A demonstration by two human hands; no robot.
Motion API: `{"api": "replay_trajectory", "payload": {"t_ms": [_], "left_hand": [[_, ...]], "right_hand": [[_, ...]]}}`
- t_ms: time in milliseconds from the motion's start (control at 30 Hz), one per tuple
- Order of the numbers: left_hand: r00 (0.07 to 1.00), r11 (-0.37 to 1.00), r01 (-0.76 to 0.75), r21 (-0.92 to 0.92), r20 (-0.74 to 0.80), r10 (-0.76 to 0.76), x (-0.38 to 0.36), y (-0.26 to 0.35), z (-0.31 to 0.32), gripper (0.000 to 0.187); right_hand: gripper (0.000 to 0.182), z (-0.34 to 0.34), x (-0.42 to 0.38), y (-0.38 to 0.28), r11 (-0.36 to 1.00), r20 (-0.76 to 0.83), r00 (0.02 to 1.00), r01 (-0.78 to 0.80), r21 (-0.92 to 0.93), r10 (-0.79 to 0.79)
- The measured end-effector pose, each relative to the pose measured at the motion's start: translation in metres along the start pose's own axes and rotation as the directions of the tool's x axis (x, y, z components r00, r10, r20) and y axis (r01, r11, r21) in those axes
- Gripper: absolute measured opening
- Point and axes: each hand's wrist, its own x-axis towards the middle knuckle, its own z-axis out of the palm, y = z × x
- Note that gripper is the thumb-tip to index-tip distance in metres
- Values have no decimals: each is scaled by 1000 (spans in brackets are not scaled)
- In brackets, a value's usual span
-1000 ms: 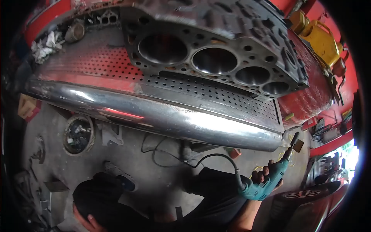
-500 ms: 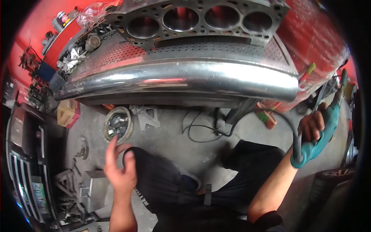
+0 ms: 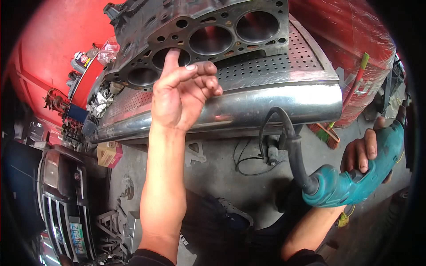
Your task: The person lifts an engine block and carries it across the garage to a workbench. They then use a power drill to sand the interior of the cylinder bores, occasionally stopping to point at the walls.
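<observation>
In the head view an engine block (image 3: 208,27) with a row of round cylinder bores lies on a perforated metal bench top (image 3: 306,55). My left hand (image 3: 179,95) is raised in front of it, palm showing. Its index finger points up, the tip overlapping one of the bores, while the other fingers are loosely bent and hold nothing. At the right, my right hand (image 3: 361,153) is wrapped around a teal electric drill (image 3: 341,186). The drill's narrow end points up and right, and a thick black cord (image 3: 293,153) leaves its near end.
A rounded shiny metal edge (image 3: 284,102) runs along the bench front. Below it, a cable loops on the floor. A broom (image 3: 328,133) leans by a plastic-wrapped red object (image 3: 355,26). A vehicle front (image 3: 62,195) and a cardboard box (image 3: 108,153) are at left.
My left hand has risen from low beside my knee to the engine block. My right hand has dropped slightly, still holding the drill. The view has shifted and tilted.
</observation>
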Motion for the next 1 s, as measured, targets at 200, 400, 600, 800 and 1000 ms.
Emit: {"api": "replay_trajectory", "payload": {"t_ms": [200,400,600,800,1000], "left_hand": [[997,996,-80,31,15,80,-20,-11,5,93],[995,995,-100,-16,-4,100,-19,-12,5,92],[993,990,-119,-77,19,121,-21,-11,9,93],[989,973,-134,-188,35,143,-24,-16,10,83],[983,870,-112,-480,78,169,-12,-12,6,72]], "right_hand": [[93,20,-3,-4,998,-173,983,51,-35,-56],[97,13,-6,-7,1000,-166,986,-7,-12,5],[118,-2,-6,-7,999,8,999,-34,-4,34],[120,2,-12,-7,1000,-38,999,-11,-23,10],[122,6,-16,-9,996,-138,990,14,-89,-26]]}}
